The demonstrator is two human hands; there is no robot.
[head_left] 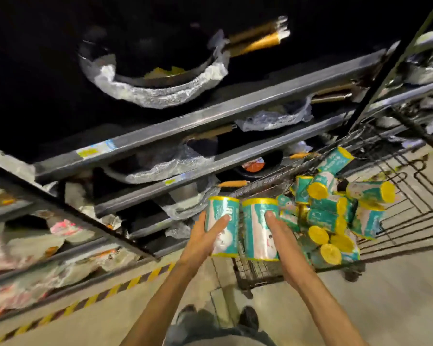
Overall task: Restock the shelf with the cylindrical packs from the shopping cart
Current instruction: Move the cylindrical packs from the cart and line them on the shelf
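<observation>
Store aisle, concrete floor (398, 308) with hazard striping, steel shelf (210, 116) holding wrapped pans. The person stands between shelf and shopping cart (410, 221). The left hand (205, 236) grips 1 upright cylindrical pack (223, 221); the right hand (283, 236) grips a 2nd pack (259, 233) just beside it, fingers curled around each wrapper. Both are held upright just above the cart's near end, likely for standing them on a shelf. The remaining packs (335, 216) lie heaped in the cart.
</observation>
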